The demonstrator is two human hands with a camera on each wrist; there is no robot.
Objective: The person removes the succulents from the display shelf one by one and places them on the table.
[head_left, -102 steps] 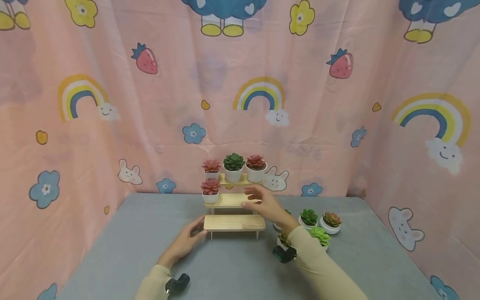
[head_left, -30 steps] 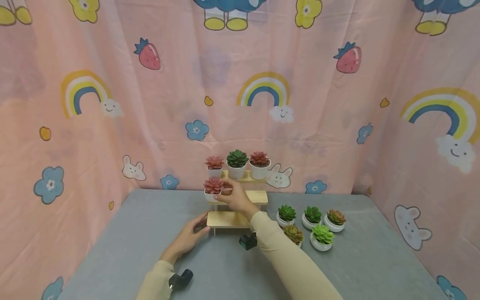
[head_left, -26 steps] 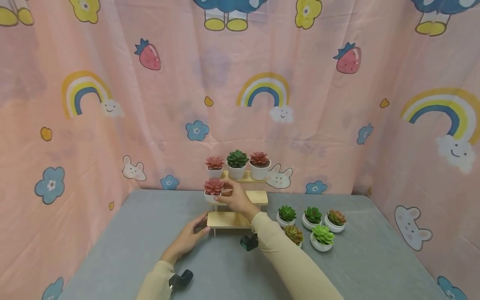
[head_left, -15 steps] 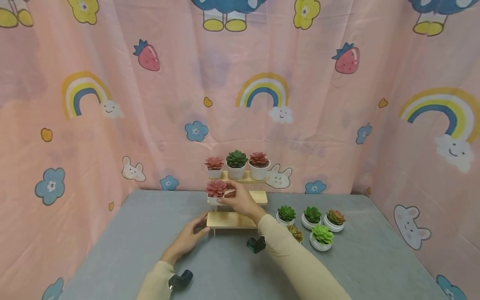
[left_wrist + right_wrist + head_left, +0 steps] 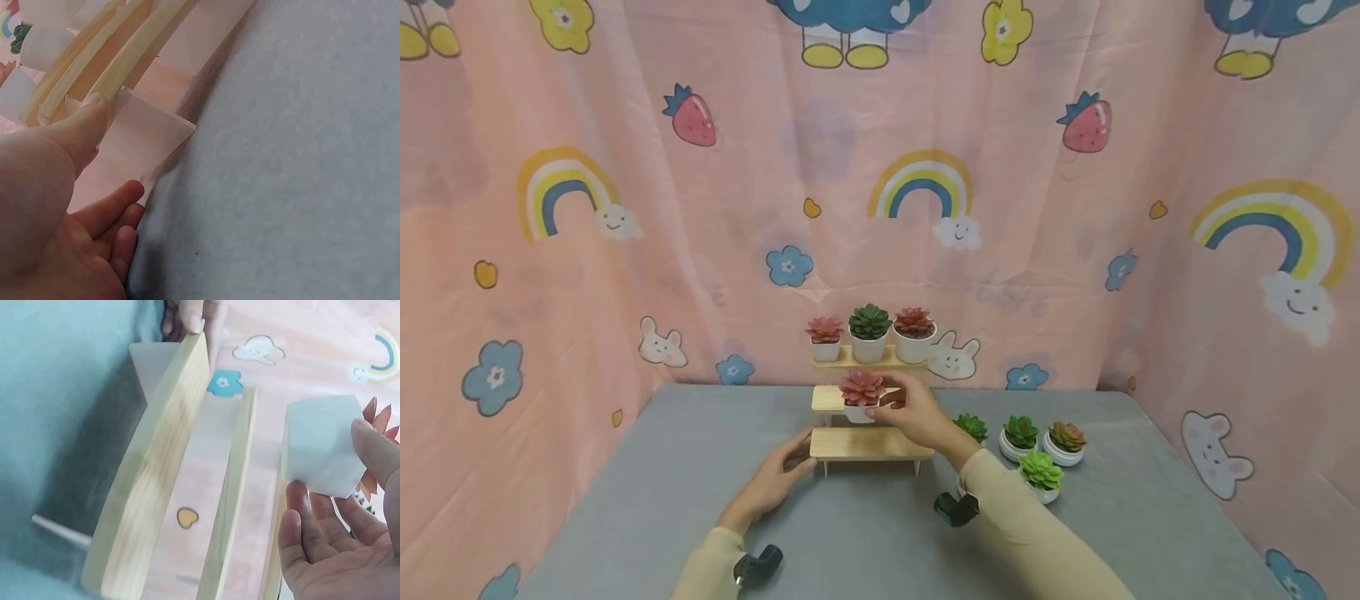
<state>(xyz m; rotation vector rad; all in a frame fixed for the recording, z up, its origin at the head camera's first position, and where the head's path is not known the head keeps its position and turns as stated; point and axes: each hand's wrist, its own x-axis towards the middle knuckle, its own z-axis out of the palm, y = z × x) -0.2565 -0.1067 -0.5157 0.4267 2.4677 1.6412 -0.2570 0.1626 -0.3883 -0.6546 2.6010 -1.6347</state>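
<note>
Right hand (image 5: 917,410) clamped on white pot of pink succulent (image 5: 861,390), held upright above middle board (image 5: 827,400) of stepped stand (image 5: 850,454). Left hand (image 5: 770,482) grips left end of bottom board (image 5: 868,444) (thumb against wood). Hands well apart. On top board (image 5: 882,364), in row: second pink succulent (image 5: 824,331), dark green succulent (image 5: 869,323), reddish succulent (image 5: 913,322). More potted succulents (image 5: 1041,472) on grey counter (image 5: 655,500), right of stand.
</note>
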